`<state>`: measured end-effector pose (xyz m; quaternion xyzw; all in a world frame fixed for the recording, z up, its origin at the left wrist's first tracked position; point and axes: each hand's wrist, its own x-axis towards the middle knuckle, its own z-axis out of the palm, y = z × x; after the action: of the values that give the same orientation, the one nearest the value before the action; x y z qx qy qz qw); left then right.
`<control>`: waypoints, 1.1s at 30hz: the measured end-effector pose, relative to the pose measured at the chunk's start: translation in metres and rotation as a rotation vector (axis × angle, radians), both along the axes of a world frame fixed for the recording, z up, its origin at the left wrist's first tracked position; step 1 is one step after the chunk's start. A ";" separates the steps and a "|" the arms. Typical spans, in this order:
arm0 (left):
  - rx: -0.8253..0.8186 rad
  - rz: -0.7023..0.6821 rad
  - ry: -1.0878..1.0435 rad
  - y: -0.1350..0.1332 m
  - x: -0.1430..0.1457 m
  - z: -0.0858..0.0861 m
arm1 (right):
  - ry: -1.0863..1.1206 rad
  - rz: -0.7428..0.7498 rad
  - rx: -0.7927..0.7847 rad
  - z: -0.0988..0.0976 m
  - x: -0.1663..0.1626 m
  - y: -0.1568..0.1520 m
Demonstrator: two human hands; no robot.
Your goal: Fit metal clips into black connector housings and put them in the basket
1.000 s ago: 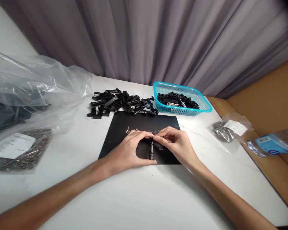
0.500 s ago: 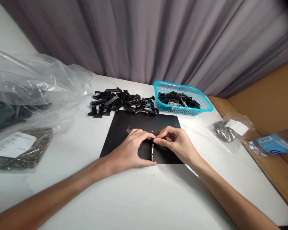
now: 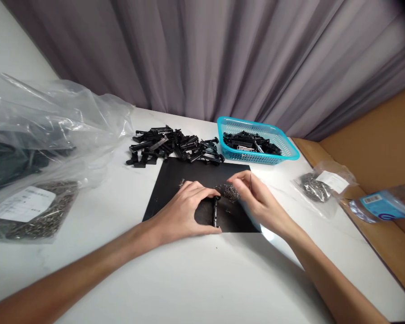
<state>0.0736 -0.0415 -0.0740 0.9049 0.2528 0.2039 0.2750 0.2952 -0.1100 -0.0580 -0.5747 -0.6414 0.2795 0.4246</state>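
Note:
On the black mat (image 3: 195, 171) my left hand (image 3: 184, 209) grips a narrow black plastic part (image 3: 215, 212) by its two ends, between thumb and fingers. The part lies lengthwise toward me, with a shiny strip along it. My right hand (image 3: 253, 191) is raised over the mat's right side, apart from the part. Its thumb and index finger are pinched together; anything between them is too small to make out. Beside that hand lies a small heap of tiny metal pieces (image 3: 231, 192). A few more metal bits (image 3: 182, 182) lie left, behind my left hand.
A pile of black plastic parts (image 3: 175, 145) lies behind the mat. A blue basket (image 3: 259, 157) at back right holds more. Plastic bags of small metal pieces (image 3: 33, 211) stand left and, smaller, right (image 3: 319, 186). A bottle (image 3: 384, 204) lies by the cardboard (image 3: 374, 135) at far right.
My right hand has moved off the far end of the black plastic part, to the right and slightly up, uncovering the metal heap. My left hand keeps its grip on the part.

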 end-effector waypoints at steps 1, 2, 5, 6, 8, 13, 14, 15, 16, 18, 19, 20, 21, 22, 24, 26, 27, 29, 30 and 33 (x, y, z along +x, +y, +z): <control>-0.003 0.007 -0.004 0.000 0.000 0.001 | -0.027 -0.018 0.055 0.001 0.001 -0.001; -0.006 0.015 -0.008 -0.001 0.000 0.001 | -0.067 -0.037 0.113 0.002 0.002 -0.002; -0.020 0.034 -0.015 -0.001 0.000 0.002 | -0.237 -0.080 0.236 0.001 0.004 -0.002; -0.029 0.039 -0.016 -0.001 0.000 0.002 | -0.268 -0.078 0.224 0.000 0.005 -0.002; -0.049 0.049 -0.021 0.000 0.000 0.001 | -0.230 -0.046 0.132 -0.001 0.005 -0.002; -0.061 0.061 -0.032 0.001 -0.001 -0.002 | 0.074 0.049 -0.012 -0.001 0.004 -0.001; -0.059 0.063 -0.032 0.001 -0.001 -0.002 | 0.117 0.066 -0.025 -0.002 0.004 -0.001; -0.059 0.066 -0.031 0.001 -0.001 -0.003 | 0.151 0.079 -0.040 -0.002 0.003 0.000; -0.059 0.069 -0.028 0.001 -0.001 -0.003 | 0.175 0.091 -0.051 -0.003 0.003 0.001; -0.057 0.067 -0.017 0.001 -0.001 -0.003 | 0.200 0.104 -0.063 -0.005 0.001 0.002; -0.054 0.064 -0.010 0.001 -0.001 -0.003 | 0.208 0.108 -0.068 -0.006 0.000 0.002; -0.050 0.060 -0.002 0.001 -0.001 -0.003 | 0.213 0.111 -0.074 -0.006 0.000 0.003; -0.046 0.057 0.005 0.001 -0.001 -0.003 | 0.215 0.115 -0.080 -0.006 -0.001 0.003; -0.042 0.053 0.012 0.001 -0.001 -0.002 | 0.217 0.118 -0.085 -0.006 -0.002 0.003; -0.038 0.053 0.020 0.001 0.000 -0.002 | 0.222 0.122 -0.085 -0.006 -0.003 0.003; -0.040 0.056 0.018 0.001 0.001 -0.001 | 0.237 0.121 -0.079 -0.006 -0.003 0.003; -0.044 0.057 0.013 0.001 0.001 -0.001 | 0.247 0.123 -0.075 -0.006 -0.004 0.003; -0.057 0.055 -0.001 0.001 0.001 -0.001 | 0.265 0.132 -0.074 -0.007 -0.004 0.004; -0.066 0.053 -0.006 0.002 0.002 -0.001 | 0.273 0.140 -0.073 -0.008 -0.003 0.004; -0.083 0.041 0.001 0.002 0.002 0.000 | 0.287 0.162 -0.073 -0.011 -0.002 0.005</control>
<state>0.0758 -0.0395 -0.0739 0.8875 0.2796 0.1984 0.3080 0.2929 -0.1047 -0.0688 -0.4904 -0.6076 0.4152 0.4669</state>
